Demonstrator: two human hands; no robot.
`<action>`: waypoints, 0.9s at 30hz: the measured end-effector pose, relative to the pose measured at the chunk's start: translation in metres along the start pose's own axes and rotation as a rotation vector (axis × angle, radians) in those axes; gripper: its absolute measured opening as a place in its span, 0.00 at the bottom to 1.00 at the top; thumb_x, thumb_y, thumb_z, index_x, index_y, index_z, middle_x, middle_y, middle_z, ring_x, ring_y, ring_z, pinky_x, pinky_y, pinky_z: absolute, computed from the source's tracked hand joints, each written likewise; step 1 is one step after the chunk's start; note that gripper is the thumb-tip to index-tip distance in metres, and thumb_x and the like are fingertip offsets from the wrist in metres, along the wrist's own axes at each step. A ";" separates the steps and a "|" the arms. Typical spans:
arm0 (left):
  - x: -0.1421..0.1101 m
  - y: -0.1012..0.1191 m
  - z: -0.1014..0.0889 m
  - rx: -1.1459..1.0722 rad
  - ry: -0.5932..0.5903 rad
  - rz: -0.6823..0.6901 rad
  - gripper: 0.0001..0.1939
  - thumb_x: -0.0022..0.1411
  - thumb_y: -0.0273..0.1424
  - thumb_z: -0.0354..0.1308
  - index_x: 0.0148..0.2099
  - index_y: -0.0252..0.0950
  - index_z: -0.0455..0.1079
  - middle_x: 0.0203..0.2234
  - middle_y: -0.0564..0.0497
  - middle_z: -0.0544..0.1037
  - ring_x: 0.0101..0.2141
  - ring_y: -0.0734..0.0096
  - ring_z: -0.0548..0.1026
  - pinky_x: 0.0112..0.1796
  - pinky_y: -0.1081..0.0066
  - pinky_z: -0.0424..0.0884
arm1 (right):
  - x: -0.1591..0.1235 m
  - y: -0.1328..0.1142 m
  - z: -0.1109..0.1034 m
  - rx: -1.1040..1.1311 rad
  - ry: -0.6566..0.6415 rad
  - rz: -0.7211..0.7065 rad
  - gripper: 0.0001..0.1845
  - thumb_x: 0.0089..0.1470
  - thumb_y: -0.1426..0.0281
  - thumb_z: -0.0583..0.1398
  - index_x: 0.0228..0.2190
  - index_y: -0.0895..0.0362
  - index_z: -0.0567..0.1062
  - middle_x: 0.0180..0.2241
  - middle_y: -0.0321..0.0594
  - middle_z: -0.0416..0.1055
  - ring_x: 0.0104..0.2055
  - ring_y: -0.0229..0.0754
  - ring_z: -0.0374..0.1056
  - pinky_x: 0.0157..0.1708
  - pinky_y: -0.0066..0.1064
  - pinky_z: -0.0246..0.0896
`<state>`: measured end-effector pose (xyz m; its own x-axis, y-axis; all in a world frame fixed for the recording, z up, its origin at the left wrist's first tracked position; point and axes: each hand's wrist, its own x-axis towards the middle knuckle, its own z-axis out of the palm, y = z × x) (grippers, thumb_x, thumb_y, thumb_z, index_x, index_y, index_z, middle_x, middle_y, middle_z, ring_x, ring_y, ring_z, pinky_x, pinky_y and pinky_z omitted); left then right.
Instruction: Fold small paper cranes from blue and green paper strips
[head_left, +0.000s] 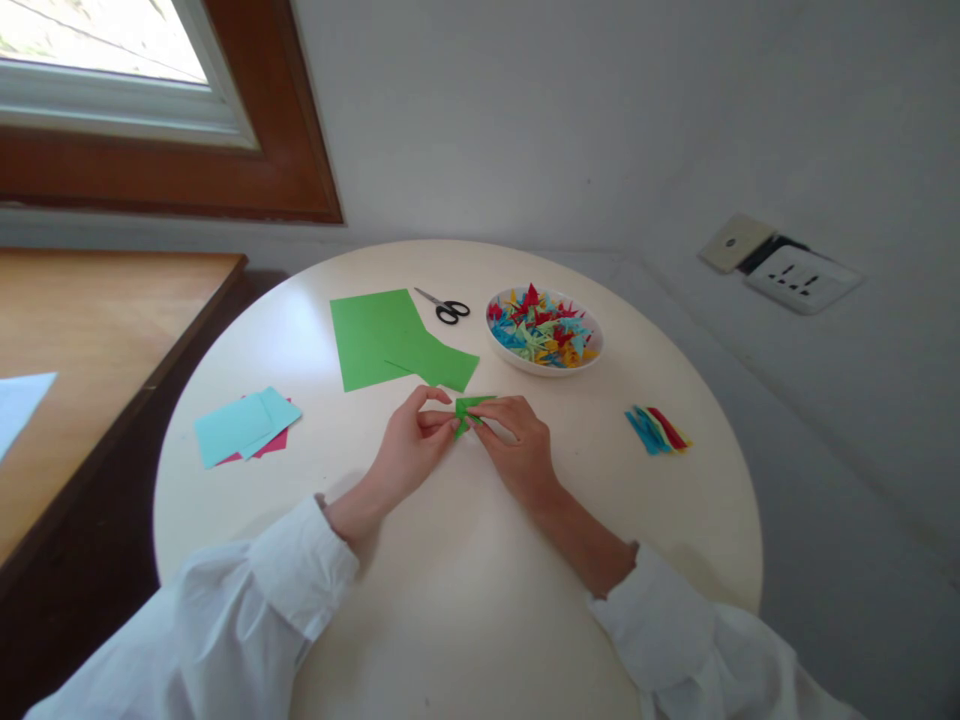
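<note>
A small folded green paper piece (471, 407) rests on the round cream table (450, 620), pinched from both sides. My left hand (409, 445) grips its left corner with thumb and fingertips closed. My right hand (516, 440) presses and pinches its right side, fingers curled over it. Just behind lies a large green sheet (375, 335) with a cut-out smaller green piece (446, 362) overlapping its corner.
Black scissors (447, 307) lie behind the green sheet. A white bowl (544, 362) holds several coloured folded paper shapes. Light blue and pink sheets (244, 425) lie at the left, coloured paper strips (658, 429) at the right. A wooden ledge (90, 350) borders the table's left.
</note>
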<state>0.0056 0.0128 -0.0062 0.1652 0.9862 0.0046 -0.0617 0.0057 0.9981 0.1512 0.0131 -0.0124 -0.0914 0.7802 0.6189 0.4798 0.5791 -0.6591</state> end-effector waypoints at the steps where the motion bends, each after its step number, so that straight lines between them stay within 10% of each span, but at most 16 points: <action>1: 0.000 0.000 0.000 -0.001 -0.001 0.001 0.13 0.51 0.30 0.58 0.37 0.38 0.58 0.22 0.53 0.78 0.24 0.73 0.74 0.24 0.78 0.63 | 0.000 0.000 0.000 0.001 0.001 -0.014 0.08 0.50 0.74 0.60 0.30 0.50 0.77 0.30 0.38 0.76 0.35 0.43 0.69 0.38 0.38 0.65; 27: -0.001 0.006 0.000 -0.116 0.061 -0.012 0.19 0.49 0.40 0.63 0.36 0.36 0.60 0.19 0.56 0.75 0.25 0.72 0.74 0.33 0.69 0.70 | -0.001 0.004 0.001 -0.132 -0.003 -0.252 0.12 0.52 0.78 0.57 0.35 0.53 0.76 0.32 0.41 0.74 0.37 0.42 0.66 0.36 0.36 0.66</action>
<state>0.0052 0.0120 -0.0003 0.1070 0.9942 -0.0146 -0.1742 0.0332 0.9841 0.1519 0.0149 -0.0162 -0.2250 0.6163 0.7547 0.5511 0.7193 -0.4230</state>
